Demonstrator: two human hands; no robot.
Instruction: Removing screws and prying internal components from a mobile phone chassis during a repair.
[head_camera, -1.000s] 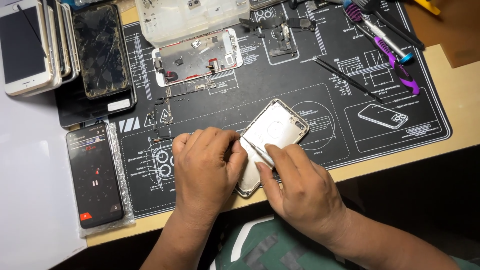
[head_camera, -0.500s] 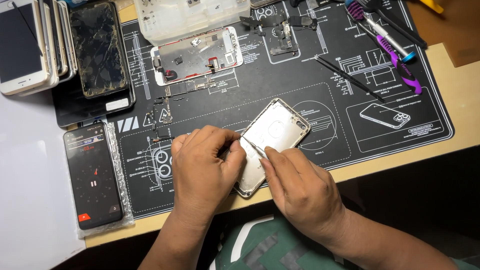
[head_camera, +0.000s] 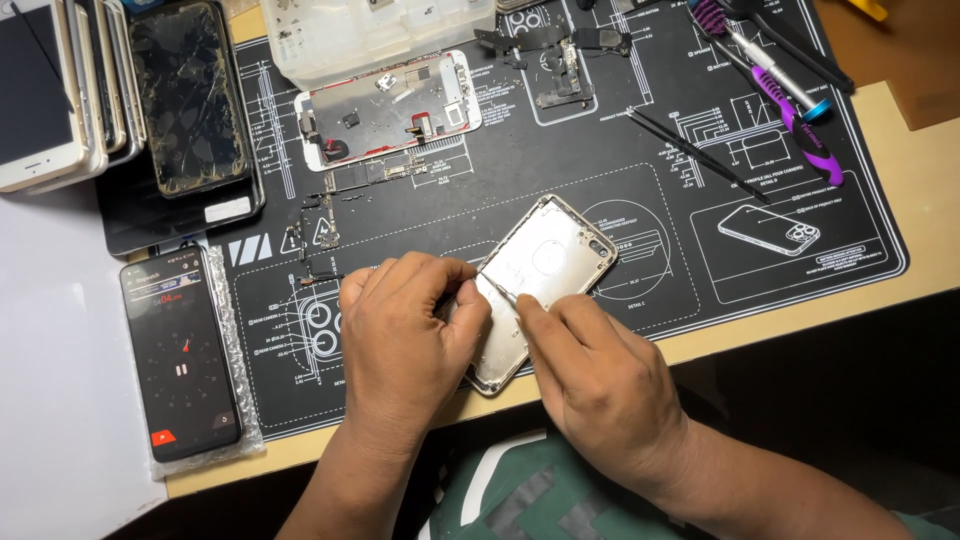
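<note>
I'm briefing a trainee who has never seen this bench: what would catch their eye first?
Both hands at centre front: the left hand steadies a silver phone housing while the right hand works a thin tool inside it. At upper left, a cracked phone tops a stack.

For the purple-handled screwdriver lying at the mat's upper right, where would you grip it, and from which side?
Grip the purple-handled screwdriver around the thick purple handle near its middle, coming straight down from above. It lies flat and diagonal on the black work mat, so fingers should close across the handle's width. A silver pen-like tool lies close alongside, so its lower right end has more room.
</note>
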